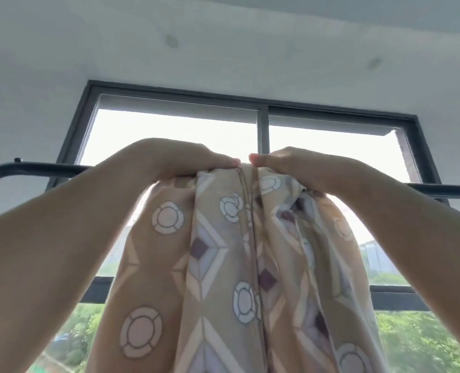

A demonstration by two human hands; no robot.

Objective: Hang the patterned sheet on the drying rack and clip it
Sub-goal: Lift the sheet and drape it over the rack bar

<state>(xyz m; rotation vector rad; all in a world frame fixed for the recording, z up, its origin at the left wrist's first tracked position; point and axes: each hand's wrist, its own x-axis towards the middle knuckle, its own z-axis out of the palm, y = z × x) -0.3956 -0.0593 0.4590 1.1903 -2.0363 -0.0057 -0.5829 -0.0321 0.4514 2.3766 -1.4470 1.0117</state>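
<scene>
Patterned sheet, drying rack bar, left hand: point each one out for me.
patterned sheet (210, 251), head view, on the draped front panel.
drying rack bar (35, 168), head view, on the bare stretch left of the sheet.
left hand (196, 160), head view, on the back of the hand.

the sheet (167, 265) hides the middle of the rack bar (35, 168).
</scene>
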